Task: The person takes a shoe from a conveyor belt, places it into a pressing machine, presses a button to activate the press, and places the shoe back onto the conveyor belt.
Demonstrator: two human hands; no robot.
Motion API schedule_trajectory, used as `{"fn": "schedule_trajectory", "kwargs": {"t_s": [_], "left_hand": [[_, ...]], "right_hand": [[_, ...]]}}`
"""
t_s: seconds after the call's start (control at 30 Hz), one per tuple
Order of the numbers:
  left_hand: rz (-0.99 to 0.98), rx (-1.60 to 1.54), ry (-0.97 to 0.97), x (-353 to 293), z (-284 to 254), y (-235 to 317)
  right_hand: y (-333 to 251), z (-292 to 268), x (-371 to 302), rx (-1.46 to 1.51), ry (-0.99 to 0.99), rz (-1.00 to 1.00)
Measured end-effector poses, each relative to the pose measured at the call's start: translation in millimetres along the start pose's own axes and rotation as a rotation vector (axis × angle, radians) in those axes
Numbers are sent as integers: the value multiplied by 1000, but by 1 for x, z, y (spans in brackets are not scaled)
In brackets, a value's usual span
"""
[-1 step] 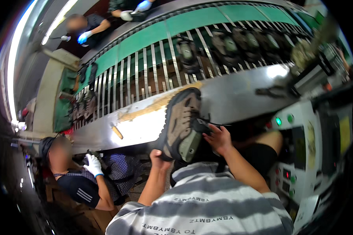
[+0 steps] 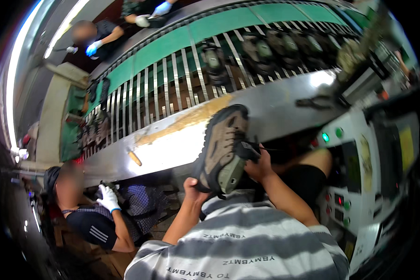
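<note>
A brown shoe (image 2: 219,140) with a black toe cap, thick black sole and laces is held tilted in front of me, toe pointing away. Inside its opening sits a green shoe last (image 2: 229,177) with a round hole. My left hand (image 2: 193,189) is closed round the heel, thumb on the side of the sole. At the shoe's right side my right hand (image 2: 260,167) is closed on the black tongue (image 2: 247,151), which is folded outward; some of its fingers are hidden.
Beyond the metal ledge (image 2: 261,112) runs a slatted rack (image 2: 165,88) with several shoes (image 2: 259,51). A wooden-handled tool (image 2: 135,158) and pliers (image 2: 315,101) lie on the ledge. On the right stands a control panel (image 2: 350,193). A gloved co-worker (image 2: 91,224) sits left; others work across.
My right hand has gone from spread fingers beside the shoe to closed on its tongue. The shoe has shifted slightly right against the ledge, and the whole view has turned a little.
</note>
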State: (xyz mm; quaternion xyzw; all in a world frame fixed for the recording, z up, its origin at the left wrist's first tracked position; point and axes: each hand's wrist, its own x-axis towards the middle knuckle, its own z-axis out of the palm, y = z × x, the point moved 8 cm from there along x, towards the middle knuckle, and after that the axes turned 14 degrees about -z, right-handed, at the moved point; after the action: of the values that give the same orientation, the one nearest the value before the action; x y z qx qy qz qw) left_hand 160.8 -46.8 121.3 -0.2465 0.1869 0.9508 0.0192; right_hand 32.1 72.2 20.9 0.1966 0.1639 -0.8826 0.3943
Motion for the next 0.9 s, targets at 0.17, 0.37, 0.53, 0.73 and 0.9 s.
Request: {"fn": "schedule_trajectory", "kwargs": {"t_s": [0.17, 0.37, 0.53, 0.73, 0.9], "left_hand": [[-546, 259, -245, 36, 44, -124], [-951, 171, -574, 39, 186, -227], [-1519, 402, -928, -4, 219, -370], [-1190, 1999, -601, 93, 109, -431], [-1287, 1807, -384, 113, 97, -439]], "right_hand": [[-107, 35, -85, 223, -458, -287], [-217, -3, -233, 199, -628, -746], [-254, -33, -343, 74, -634, -1250], [-290, -159, -521, 85, -10, -1841], [-335, -229, -697, -284, 860, -1963]]}}
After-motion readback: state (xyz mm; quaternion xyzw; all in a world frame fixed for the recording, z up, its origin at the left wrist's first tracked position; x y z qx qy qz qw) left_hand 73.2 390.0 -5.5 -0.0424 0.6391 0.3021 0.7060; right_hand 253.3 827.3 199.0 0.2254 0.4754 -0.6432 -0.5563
